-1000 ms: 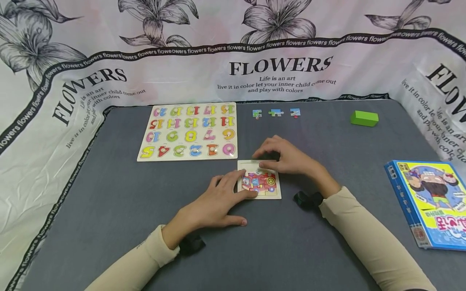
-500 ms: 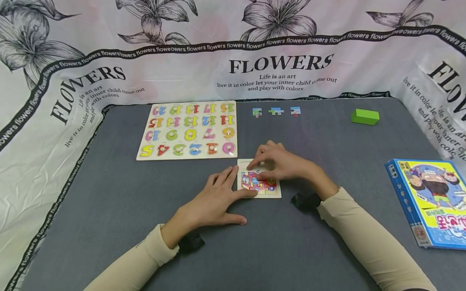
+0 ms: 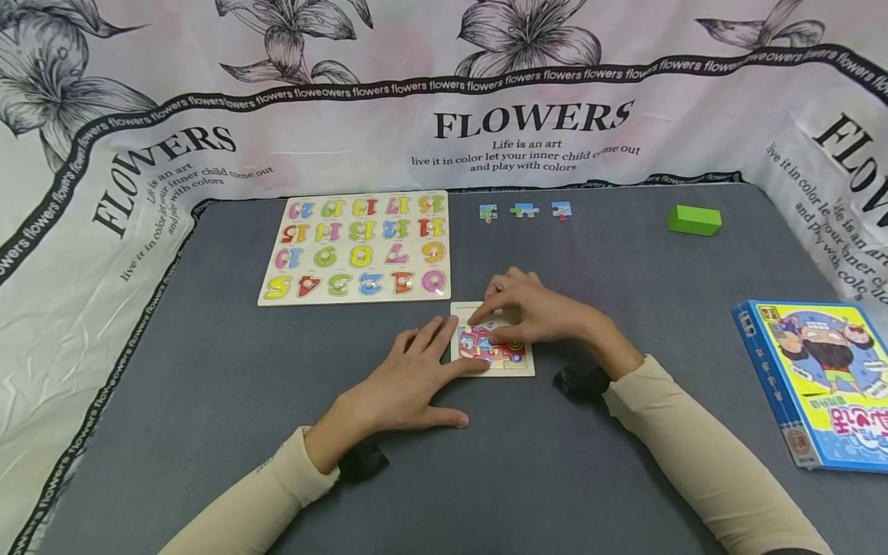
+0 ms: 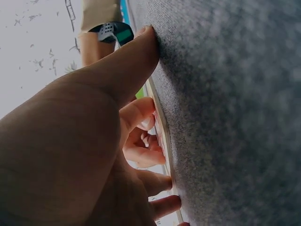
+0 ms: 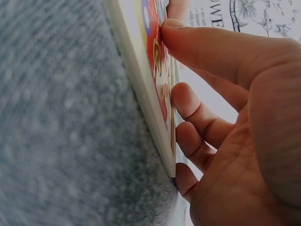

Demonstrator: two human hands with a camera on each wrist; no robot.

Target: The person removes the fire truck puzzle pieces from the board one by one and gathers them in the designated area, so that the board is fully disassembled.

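Note:
A small jigsaw puzzle with a red vehicle picture in a pale wooden frame lies on the grey table. The left hand rests at its left side, fingers extended, fingertips touching the frame edge and the picture's lower part. In the left wrist view, the left thumb lies apart from the board. The right hand reaches over the puzzle from the right. Its thumb and index finger pinch at a puzzle piece, mostly hidden beneath them. In the right wrist view the right thumb touches the picture; other fingers curl by the frame.
A number board lies behind the left hand. Three loose jigsaw pieces sit in a row at the back. A green block stands back right, and a blue and yellow box lies at the right. Flower-printed cloth hangs behind.
The right hand has moved left and inward from the frame's back right edge onto the picture. Left index finger has drawn back slightly to the frame edge. The loose pieces have not moved.

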